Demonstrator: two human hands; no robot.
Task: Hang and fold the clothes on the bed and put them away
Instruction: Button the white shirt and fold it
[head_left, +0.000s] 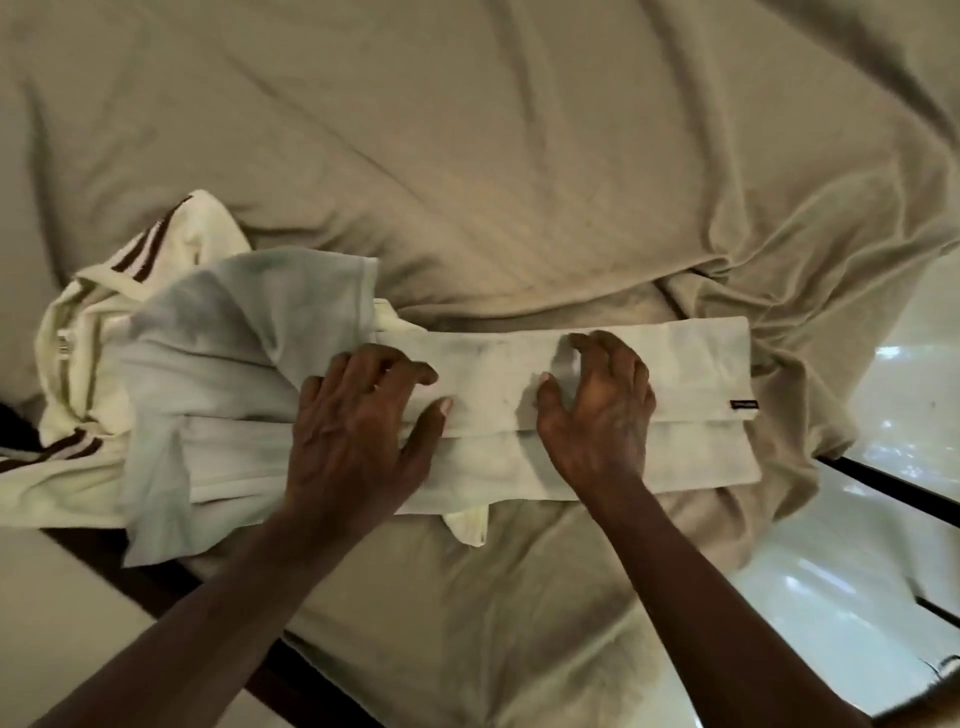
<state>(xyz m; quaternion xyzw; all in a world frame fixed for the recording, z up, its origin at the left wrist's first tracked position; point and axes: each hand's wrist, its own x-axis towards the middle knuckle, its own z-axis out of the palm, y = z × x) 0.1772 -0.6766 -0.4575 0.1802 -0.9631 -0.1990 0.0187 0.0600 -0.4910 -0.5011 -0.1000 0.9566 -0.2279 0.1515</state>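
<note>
My left hand (358, 415) presses spread on folded pale shirt (696, 364) mid-frame; right hand (597, 400) fingers bent on it, pinch unclear.

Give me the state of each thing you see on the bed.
pale shirt, folded into a long strip, left end loose
striped garment, crumpled beneath the shirt's left end
bed sheet, wrinkled
left hand, resting on the shirt, fingers bent
right hand, pinching a shirt fold

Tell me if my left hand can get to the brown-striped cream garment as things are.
Probably yes. The striped garment lies close beside the left hand, its stripes bare, though the pale shirt under that hand drapes over part of it.
</note>
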